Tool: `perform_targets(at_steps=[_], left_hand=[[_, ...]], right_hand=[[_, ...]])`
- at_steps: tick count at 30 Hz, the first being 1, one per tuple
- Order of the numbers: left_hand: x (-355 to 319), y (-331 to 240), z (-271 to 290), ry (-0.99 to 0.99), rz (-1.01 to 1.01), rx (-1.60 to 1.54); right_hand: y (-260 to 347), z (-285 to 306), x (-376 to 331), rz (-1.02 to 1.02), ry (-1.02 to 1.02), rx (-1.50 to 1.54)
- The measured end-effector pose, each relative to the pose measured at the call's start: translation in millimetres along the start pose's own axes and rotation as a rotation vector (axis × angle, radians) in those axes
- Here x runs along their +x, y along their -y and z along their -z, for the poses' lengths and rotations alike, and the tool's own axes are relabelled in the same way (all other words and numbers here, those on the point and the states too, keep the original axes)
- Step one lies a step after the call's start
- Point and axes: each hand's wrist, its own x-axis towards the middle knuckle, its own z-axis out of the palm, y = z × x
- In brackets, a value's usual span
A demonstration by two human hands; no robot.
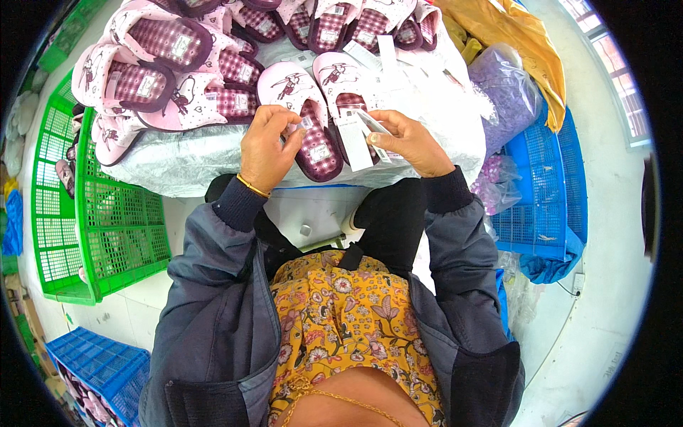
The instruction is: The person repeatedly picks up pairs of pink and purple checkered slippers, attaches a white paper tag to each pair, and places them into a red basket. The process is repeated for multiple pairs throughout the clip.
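A pair of pink slippers with dark plaid insoles lies side by side in front of me, toes pointing away: the left slipper and the right slipper. My left hand is closed in a pinch at the left slipper's opening; what sits between the fingertips is too small to make out. Between thumb and fingers, my right hand grips white hang tags over the right slipper, covering part of its insole. Another strip-like white tag lies beyond the pair.
Several similar slippers are heaped at the left and back of the plastic-covered work surface. Green crates stand at left, a blue crate at right. A bagged purple bundle and yellow cloth lie at right.
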Motion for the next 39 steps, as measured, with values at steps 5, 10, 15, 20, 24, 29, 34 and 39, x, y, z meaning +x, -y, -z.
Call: perform_targets(at_steps=[5, 10, 15, 20, 24, 29, 34, 39], left_hand=[[0, 2, -2, -0.014, 0.010, -0.034], [0, 1, -3, -0.019, 0.003, -0.042], [0, 1, -1, -0.013, 0.009, -0.007], [2, 1, -6, -0.030, -0.039, -0.006], [7, 6, -3, -0.025, -0.171, 0.088], [6, -4, 4, -0.153, -0.044, -0.088], [4, 20, 6, -0.325, -0.084, -0.082], [1, 37, -12, -0.249, 0.005, -0.122]], right_hand=[[-5, 3, 2, -0.035, 0.015, 0.013], [10, -3, -5, 0.436, -0.235, -0.769], [41, -27, -6, 0.590, -0.326, -1.025], [26, -61, 32, 0.529, -0.352, -1.051], [13, -80, 70, 0.435, -0.492, -0.984], [14, -66, 64, 0.628, -0.589, -0.855], [49, -29, 26, 0.541, -0.603, -0.802], [192, 93, 132, 0.724, -1.008, -1.174]])
